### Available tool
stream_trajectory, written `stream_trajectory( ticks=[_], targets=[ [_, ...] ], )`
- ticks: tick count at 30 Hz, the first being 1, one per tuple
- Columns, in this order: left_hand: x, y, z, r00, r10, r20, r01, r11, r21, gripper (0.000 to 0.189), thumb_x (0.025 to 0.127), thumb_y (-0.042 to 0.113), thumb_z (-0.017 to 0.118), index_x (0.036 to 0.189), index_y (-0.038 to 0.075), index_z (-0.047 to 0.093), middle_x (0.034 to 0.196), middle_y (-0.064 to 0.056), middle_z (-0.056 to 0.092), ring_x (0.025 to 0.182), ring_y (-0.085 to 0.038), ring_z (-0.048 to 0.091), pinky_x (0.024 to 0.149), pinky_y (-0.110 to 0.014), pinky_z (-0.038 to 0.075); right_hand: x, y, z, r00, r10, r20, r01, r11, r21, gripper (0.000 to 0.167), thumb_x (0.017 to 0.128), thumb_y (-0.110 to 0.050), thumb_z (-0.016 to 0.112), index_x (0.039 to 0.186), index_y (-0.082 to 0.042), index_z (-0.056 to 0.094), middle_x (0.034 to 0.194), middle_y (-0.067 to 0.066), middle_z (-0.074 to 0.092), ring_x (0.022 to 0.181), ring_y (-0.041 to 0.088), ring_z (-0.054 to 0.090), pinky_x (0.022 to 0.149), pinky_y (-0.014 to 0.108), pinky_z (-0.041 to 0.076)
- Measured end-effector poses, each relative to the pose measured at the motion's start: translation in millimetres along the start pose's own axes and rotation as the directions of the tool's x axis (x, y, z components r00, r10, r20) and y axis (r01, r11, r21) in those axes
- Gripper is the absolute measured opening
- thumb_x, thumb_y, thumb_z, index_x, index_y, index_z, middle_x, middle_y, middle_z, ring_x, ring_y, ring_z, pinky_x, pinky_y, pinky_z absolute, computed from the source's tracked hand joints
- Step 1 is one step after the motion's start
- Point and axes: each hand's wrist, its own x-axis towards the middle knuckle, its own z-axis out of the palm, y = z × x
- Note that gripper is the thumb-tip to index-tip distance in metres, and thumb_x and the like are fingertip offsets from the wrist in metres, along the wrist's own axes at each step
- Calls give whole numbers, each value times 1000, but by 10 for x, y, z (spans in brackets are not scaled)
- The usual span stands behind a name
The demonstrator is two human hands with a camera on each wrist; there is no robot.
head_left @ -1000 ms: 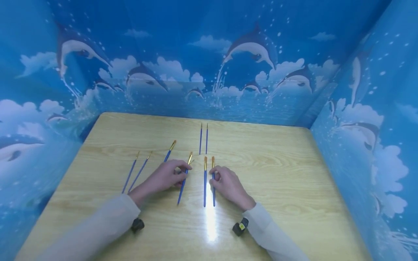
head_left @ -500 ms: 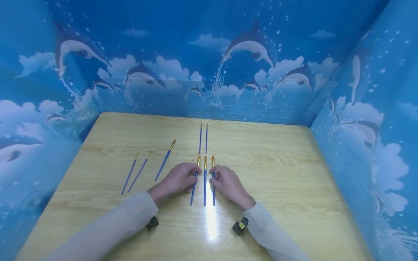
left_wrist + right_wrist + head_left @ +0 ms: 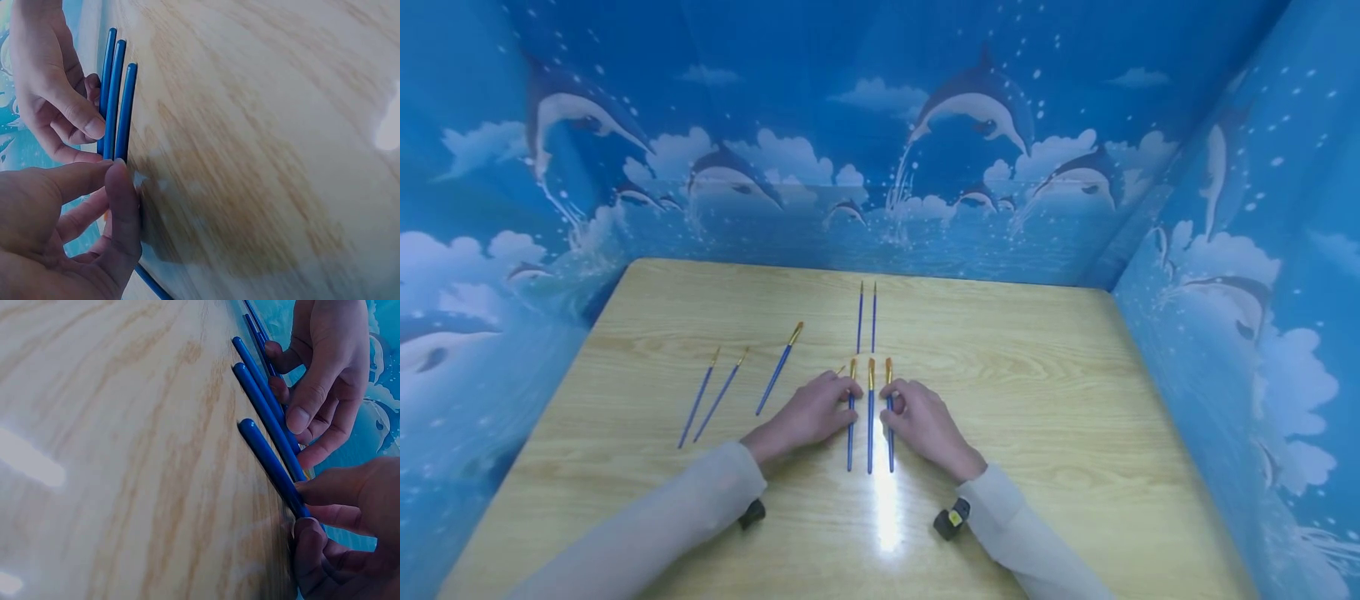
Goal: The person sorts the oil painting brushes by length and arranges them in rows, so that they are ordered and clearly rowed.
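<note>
In the head view, three flat paintbrushes stand side by side, bristles away from me. My left hand [image 3: 812, 408] pinches the left paintbrush [image 3: 851, 450] between thumb and fingers, its handle also showing in the left wrist view [image 3: 129, 106]. On the other side, my right hand [image 3: 928, 425] grips the right paintbrush [image 3: 891, 454] by its handle, as the right wrist view shows [image 3: 269, 462]. Between them lies the middle paintbrush [image 3: 871, 417], untouched by the right fingers. A further brush tip [image 3: 841, 369] peeks out beyond my left hand, which hides the rest.
Two thin paintbrushes [image 3: 860, 321] lie parallel near the table's far edge. Farther left are a flat brush [image 3: 778, 371] and two slanted thin brushes [image 3: 697, 407]. The wooden table [image 3: 1037, 375] is bordered by a blue dolphin-print curtain [image 3: 880, 125].
My left hand has carried its paintbrush rightward and turned it from slanted to nearly parallel with the middle one. The flat brush at left is uncovered. My right hand has stayed put.
</note>
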Motion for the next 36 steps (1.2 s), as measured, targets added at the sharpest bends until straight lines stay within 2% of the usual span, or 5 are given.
stream_trajectory(
  ticks=[9, 15, 22, 29, 36],
  targets=[
    [-13, -4, 5, 1000, -13, -6, 13, 1000, -9, 38, 98, 20, 81, 134, 21, 72, 124, -4, 67, 113, -22, 65, 100, -45, 60, -13, -1, -14, 1000, -2, 1, 2, 1000, 14, 30, 98, -17, 79, 127, -11, 73, 93, -2, 65, 82, 12, 57, 71, 28, 52],
    [-44, -8, -90, 998, -56, 0, 56, 991, -122, 45, 100, 20, 79, 143, 21, 67, 129, -8, 66, 85, -18, 65, 71, -34, 61, -9, 0, -15, 1000, -1, 2, 1, 1000, 19, 30, 98, -16, 79, 127, -10, 73, 94, -1, 66, 83, 13, 58, 72, 28, 52],
    [-55, -113, -275, 1000, -14, -26, 12, 999, -50, 38, 102, 20, 77, 139, 21, 69, 127, -4, 70, 111, -20, 68, 97, -44, 62, -5, 27, 5, 999, -38, -13, 38, 999, 22, 30, 96, -14, 78, 125, -7, 73, 92, 0, 66, 81, 12, 57, 71, 30, 52],
    [-114, -350, -459, 996, 79, -30, -77, 995, 60, 33, 103, 17, 76, 135, 18, 72, 126, -4, 72, 119, -25, 67, 105, -49, 60, -8, -4, 2, 1000, -13, 2, 13, 1000, 19, 30, 98, -15, 78, 127, -8, 73, 94, -1, 66, 83, 13, 58, 72, 27, 52],
    [-209, -595, -508, 990, 140, -17, -137, 985, 106, 37, 101, 18, 77, 138, 17, 70, 135, -10, 68, 130, -32, 62, 114, -58, 54, -13, -8, 6, 1000, -5, -3, 5, 1000, 19, 30, 99, -16, 78, 127, -10, 73, 93, -2, 66, 83, 12, 57, 72, 27, 52]
  ],
)
